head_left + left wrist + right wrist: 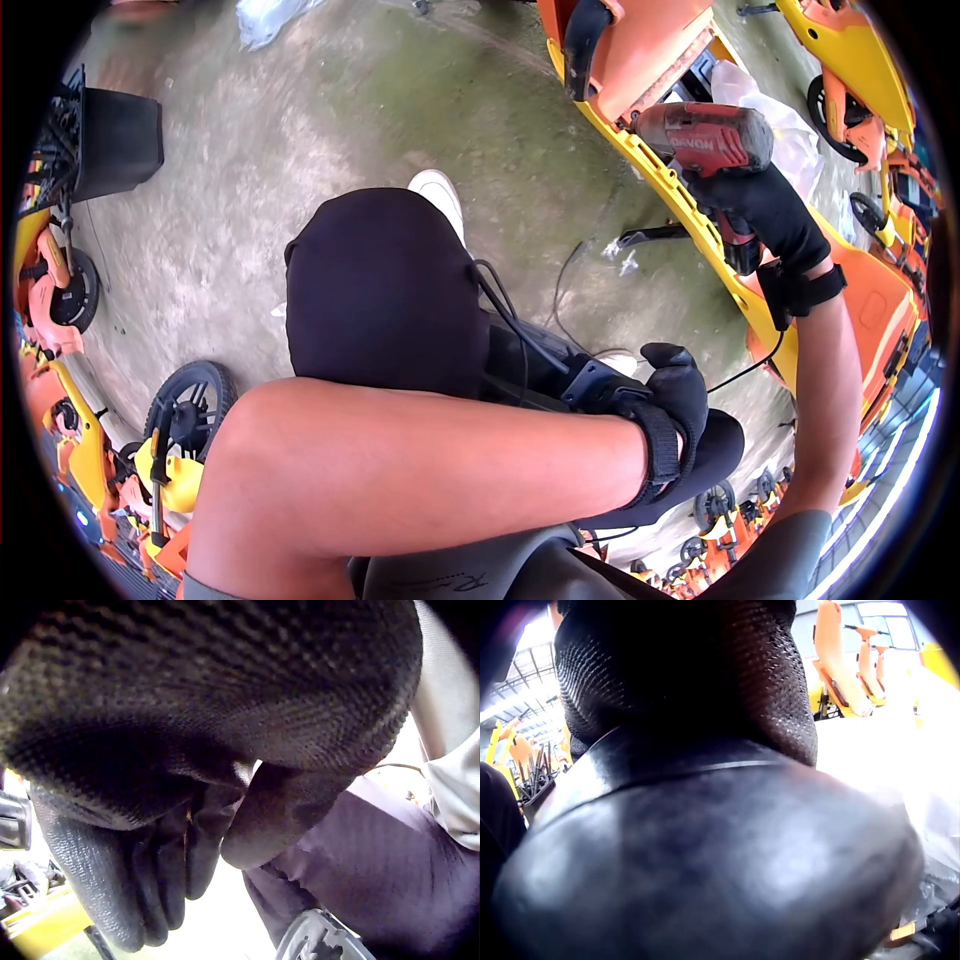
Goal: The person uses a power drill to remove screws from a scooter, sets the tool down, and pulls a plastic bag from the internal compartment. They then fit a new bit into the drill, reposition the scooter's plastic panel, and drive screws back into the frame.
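In the head view, my black-gloved right hand (pixel 765 215) grips a red and grey power driver (pixel 710 138) by its handle. The driver's nose is at the edge of a yellow and orange vehicle body (pixel 690 205); whether its tip touches a screw cannot be seen. My gloved left hand (pixel 680 385) is near my bent knee, holding nothing. Seen in the left wrist view, the fingers of the left hand (pixel 150 862) hang loosely downward. The right wrist view is mostly filled by the blurred dark glove of the right hand (pixel 697 682), and the driver cannot be made out there.
A black bin (pixel 120 142) stands at the left on the concrete floor (pixel 250 130). Clear plastic wrap (pixel 785 130) lies beyond the driver, with more plastic (pixel 270 20) at the top. A wheel (pixel 190 410) and several orange-yellow vehicles surround the spot. A cable runs from the right wrist.
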`<action>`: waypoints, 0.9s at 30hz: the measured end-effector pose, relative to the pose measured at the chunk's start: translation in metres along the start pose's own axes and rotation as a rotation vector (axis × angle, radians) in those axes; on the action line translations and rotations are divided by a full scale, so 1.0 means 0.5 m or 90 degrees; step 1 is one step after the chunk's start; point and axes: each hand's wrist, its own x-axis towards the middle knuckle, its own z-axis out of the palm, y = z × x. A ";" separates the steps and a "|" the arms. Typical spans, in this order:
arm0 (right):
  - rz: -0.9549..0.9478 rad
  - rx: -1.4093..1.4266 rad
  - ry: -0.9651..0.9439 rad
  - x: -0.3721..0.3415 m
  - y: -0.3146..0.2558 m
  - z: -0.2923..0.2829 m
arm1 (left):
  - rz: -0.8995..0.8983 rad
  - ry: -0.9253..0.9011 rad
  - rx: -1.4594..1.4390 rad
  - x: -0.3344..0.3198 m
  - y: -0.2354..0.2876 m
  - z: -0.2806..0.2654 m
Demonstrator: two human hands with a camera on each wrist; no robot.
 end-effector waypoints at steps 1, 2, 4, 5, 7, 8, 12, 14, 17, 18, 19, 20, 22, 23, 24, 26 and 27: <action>-0.010 -0.029 -0.003 0.004 -0.002 0.000 | 0.000 0.000 -0.001 -0.003 -0.001 0.001; -0.074 -0.097 -0.017 0.014 0.010 -0.006 | 0.002 0.002 -0.002 -0.004 -0.001 0.000; -0.019 -0.030 -0.015 0.019 -0.012 -0.007 | 0.004 0.002 -0.003 -0.006 -0.001 -0.001; 0.034 0.035 -0.013 0.021 -0.023 -0.009 | 0.005 0.002 -0.003 -0.008 0.000 -0.001; 0.013 0.035 -0.015 0.025 -0.020 -0.013 | 0.008 0.005 -0.002 -0.011 -0.003 -0.004; 0.032 0.035 -0.030 0.025 -0.017 -0.017 | 0.008 0.008 -0.003 -0.013 -0.005 -0.005; 0.097 -0.020 -0.054 0.025 -0.046 -0.022 | 0.006 0.014 -0.007 -0.019 -0.010 -0.007; 0.086 0.008 -0.053 0.030 -0.027 -0.020 | 0.007 0.016 -0.007 -0.021 -0.009 -0.009; 0.070 0.023 -0.042 0.034 -0.033 -0.011 | 0.004 0.020 -0.007 -0.025 -0.014 -0.008; 0.067 0.010 -0.035 0.034 -0.041 -0.004 | 0.006 0.021 -0.006 -0.023 -0.010 -0.010; 0.069 0.011 -0.037 0.035 -0.054 -0.001 | 0.005 0.020 -0.007 -0.023 -0.009 -0.008; 0.095 -0.009 -0.047 0.037 -0.071 -0.002 | 0.004 0.021 -0.005 -0.024 -0.007 -0.008; 0.089 -0.034 -0.041 0.039 -0.069 -0.001 | 0.004 0.019 0.002 -0.029 -0.007 -0.006; 0.090 -0.034 -0.038 0.036 -0.071 0.000 | 0.001 0.021 0.005 -0.032 -0.008 -0.005; 0.037 -0.051 -0.018 0.031 -0.077 0.002 | -0.003 0.021 0.013 -0.034 -0.016 -0.003; -0.017 -0.071 0.003 0.017 -0.077 -0.013 | -0.008 0.026 0.021 -0.042 -0.016 -0.003; 0.082 0.016 -0.002 0.001 -0.065 -0.033 | -0.013 0.028 0.018 -0.042 -0.016 -0.002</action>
